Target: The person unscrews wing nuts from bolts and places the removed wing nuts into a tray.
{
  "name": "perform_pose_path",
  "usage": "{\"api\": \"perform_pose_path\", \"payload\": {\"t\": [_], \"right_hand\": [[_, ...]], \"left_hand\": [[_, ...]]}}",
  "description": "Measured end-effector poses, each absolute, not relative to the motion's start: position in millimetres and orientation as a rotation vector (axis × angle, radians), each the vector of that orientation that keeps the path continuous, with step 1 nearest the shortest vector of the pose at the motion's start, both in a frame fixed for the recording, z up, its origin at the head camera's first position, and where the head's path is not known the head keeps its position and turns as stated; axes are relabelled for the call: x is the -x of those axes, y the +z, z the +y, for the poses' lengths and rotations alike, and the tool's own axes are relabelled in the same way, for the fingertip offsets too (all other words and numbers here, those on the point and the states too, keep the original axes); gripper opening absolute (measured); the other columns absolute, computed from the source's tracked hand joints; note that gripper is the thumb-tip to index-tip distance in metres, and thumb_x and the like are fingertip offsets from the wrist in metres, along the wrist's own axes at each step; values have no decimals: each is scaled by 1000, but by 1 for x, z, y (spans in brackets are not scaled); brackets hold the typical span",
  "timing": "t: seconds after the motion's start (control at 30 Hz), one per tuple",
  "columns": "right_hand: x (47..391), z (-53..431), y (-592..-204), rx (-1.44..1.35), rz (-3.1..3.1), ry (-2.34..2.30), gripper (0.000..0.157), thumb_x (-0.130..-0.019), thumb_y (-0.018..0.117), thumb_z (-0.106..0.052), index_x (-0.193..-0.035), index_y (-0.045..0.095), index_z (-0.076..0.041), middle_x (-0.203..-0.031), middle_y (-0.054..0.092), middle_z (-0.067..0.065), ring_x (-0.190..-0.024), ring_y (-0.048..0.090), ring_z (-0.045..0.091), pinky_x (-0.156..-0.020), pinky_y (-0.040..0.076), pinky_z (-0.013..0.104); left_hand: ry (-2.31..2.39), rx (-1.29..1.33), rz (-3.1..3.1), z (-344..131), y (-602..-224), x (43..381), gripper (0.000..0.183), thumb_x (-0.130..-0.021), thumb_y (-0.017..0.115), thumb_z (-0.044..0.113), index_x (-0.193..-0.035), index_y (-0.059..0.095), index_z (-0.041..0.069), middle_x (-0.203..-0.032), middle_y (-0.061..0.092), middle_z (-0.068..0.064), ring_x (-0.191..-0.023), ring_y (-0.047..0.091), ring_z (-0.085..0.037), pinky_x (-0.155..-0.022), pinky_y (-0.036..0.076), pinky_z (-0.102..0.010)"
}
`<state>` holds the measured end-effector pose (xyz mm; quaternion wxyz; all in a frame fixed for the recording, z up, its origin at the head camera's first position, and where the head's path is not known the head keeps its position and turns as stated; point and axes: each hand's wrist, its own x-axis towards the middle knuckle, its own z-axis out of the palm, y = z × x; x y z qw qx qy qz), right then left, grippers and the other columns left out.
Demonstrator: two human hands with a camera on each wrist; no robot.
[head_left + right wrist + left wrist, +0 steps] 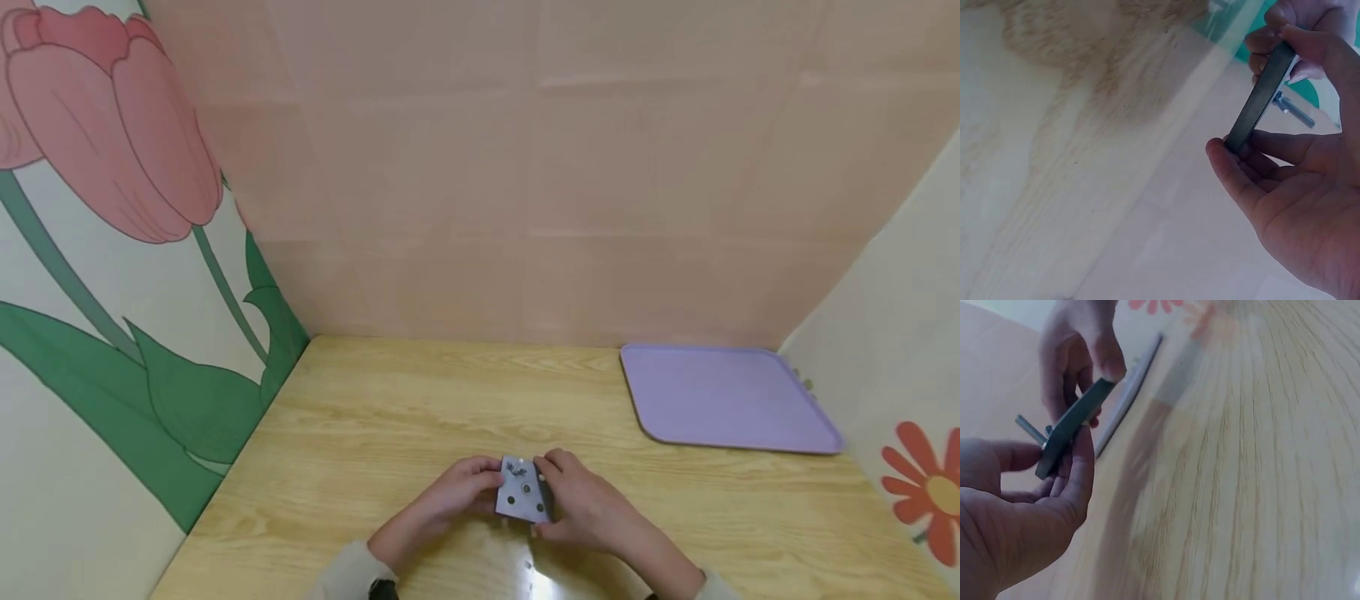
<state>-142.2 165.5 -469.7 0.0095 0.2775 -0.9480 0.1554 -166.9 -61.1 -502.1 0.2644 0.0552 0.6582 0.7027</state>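
Note:
A small grey plate point(517, 512) with several round holes is held between the two hands above the table, tilted. My left hand point(456, 493) pinches its left side, thumb on one face and fingers behind. On the other side my right hand point(588, 507) grips the edges between thumb and fingers. In the left wrist view the plate point(1075, 428) appears edge-on, dark and thick. A threaded bolt point(1299, 114) juts from one face in the right wrist view, with a small metal piece at its base whose kind I cannot tell.
A purple tray point(727, 396) lies at the back right of the wooden table point(420, 400). A pinkish wall covering point(540, 183) rises behind. Flower-printed panels point(225, 367) stand at both sides. Bright light reflects off the table near its front.

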Motion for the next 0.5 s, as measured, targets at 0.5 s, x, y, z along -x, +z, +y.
{"api": "perform_pose_path", "payload": {"t": [0.5], "right_hand": [[137,165,-471,-872,-2911,470,88,-66,90,-36,-136,56,6,-126,57,14,-108,59,21,-86,58,40]], "left_hand": [[1886,-57,1718,-59,-503,169,30,-93,64,1,-120,63,-11,-105,72,-15,-95,72,-27,-83,61,-39]]}}
